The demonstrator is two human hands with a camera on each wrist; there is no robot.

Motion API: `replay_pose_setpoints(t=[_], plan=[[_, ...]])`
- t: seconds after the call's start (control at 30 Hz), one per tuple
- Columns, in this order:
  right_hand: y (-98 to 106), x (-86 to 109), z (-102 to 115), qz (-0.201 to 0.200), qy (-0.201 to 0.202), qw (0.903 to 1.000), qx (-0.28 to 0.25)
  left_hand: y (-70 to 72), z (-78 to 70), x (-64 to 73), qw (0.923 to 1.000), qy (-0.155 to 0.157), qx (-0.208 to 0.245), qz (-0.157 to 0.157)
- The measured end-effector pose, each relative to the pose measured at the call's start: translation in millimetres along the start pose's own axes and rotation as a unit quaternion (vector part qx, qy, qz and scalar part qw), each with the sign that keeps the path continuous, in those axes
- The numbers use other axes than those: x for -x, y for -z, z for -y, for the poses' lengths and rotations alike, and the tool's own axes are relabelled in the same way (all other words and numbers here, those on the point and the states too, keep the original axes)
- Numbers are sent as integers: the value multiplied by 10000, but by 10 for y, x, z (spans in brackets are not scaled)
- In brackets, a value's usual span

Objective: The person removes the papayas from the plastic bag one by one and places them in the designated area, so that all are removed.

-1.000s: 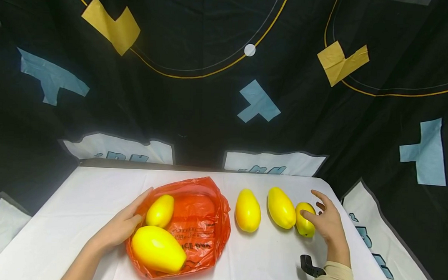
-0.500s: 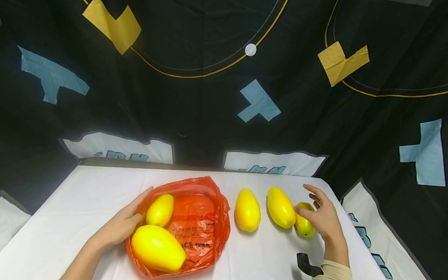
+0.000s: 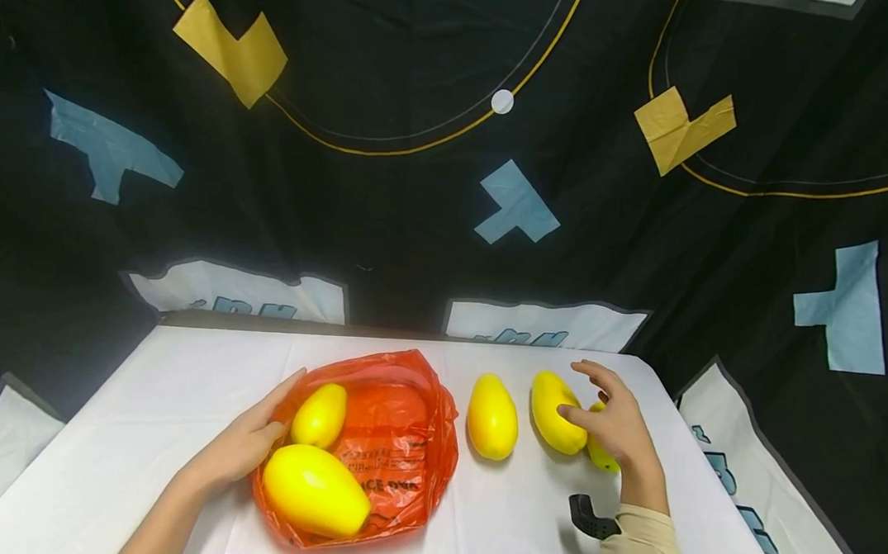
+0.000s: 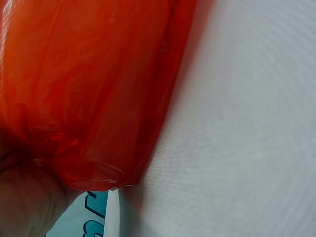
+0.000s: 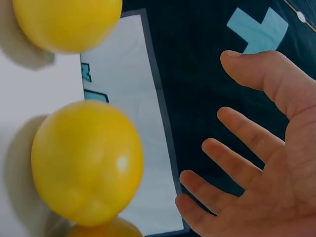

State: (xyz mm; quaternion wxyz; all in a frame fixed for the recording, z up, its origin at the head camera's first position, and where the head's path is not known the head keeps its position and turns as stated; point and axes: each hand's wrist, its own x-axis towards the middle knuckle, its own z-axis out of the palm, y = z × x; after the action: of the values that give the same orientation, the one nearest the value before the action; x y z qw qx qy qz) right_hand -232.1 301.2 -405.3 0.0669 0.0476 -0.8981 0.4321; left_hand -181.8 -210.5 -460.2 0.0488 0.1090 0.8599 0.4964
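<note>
My left hand (image 3: pixel 236 441) pinches the left rim of a red plastic bag (image 3: pixel 400 440), its thumb over the edge. In the left wrist view the bag's outer side (image 4: pixel 94 94) bulges above the hand (image 4: pixel 29 197). A smaller yellow mango-like fruit (image 3: pixel 319 416) and a larger one (image 3: pixel 316 490) lie in the bag's mouth. My right hand (image 3: pixel 619 425) hovers over a long yellow fruit (image 3: pixel 553 406), thumb and fingers spread, partly hiding a greenish-yellow fruit (image 3: pixel 601 456). The right wrist view shows the palm (image 5: pixel 256 168) apart from a yellow fruit (image 5: pixel 89 163).
Another yellow fruit (image 3: pixel 492 417) lies between the bag and the right-hand fruits. All sit on a white-covered table (image 3: pixel 523 520). A black wrist strap piece (image 3: pixel 590 517) sticks out from the right sleeve (image 3: pixel 636 546). A dark curtain (image 3: pixel 401 225) hangs behind.
My right hand has moved left, from over the greenish-yellow fruit to over the long yellow fruit beside it. The left hand and the bag have stayed in place.
</note>
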Motion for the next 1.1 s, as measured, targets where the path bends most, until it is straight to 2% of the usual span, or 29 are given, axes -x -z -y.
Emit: replay_pose_setpoints(t=[0.37, 0.7, 1.1], plan=[[-182, -66, 227, -36, 596, 9982, 69, 13, -25, 8, 10000, -42, -12, 1], [-362, -104, 451, 107, 675, 9975, -179, -16, 9, 12, 10000, 17, 9, -5], [-597, -107, 726, 397, 1071, 9931, -258, -15, 32, -2, 10000, 2, 49, 10]])
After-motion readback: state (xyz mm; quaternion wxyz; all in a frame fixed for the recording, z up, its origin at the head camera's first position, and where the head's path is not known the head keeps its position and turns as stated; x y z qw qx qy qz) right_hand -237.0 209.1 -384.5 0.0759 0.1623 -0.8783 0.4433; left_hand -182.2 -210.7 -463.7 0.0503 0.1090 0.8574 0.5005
